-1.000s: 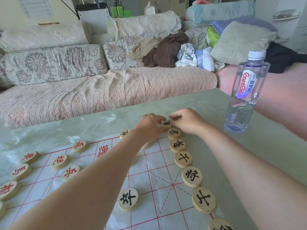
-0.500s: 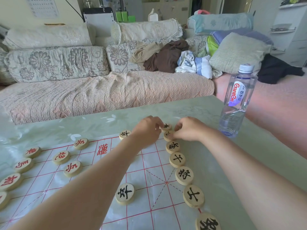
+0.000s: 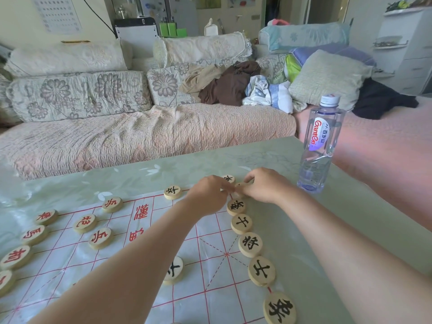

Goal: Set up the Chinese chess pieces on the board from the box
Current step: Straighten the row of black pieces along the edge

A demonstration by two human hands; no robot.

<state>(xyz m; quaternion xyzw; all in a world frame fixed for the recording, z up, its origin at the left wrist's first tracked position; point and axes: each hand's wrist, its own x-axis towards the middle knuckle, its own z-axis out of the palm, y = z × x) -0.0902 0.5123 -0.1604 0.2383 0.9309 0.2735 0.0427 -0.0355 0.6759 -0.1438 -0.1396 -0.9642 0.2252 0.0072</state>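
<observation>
The board [image 3: 210, 300] is a white sheet with red lines lying on the table. A column of black-lettered wooden pieces [image 3: 250, 244] runs along its right edge, ending at a corner piece [image 3: 228, 179]. My left hand [image 3: 208, 195] and my right hand [image 3: 264, 185] meet just below that corner. Both sets of fingertips pinch the second black piece [image 3: 240, 191], which they mostly hide. Red-lettered pieces [image 3: 85, 223] sit at the left. A black soldier [image 3: 172, 192] stands on the far edge. No box is in view.
A clear water bottle [image 3: 320, 146] stands on the green glass table [image 3: 327, 230], close to the right of my right hand. Another black piece [image 3: 175, 270] peeks from under my left forearm. A sofa [image 3: 140, 136] with cushions and clothes lies beyond the table.
Both hands have slid from the corner piece to the piece just below it. The corner piece is now uncovered. My head has tilted up a little.
</observation>
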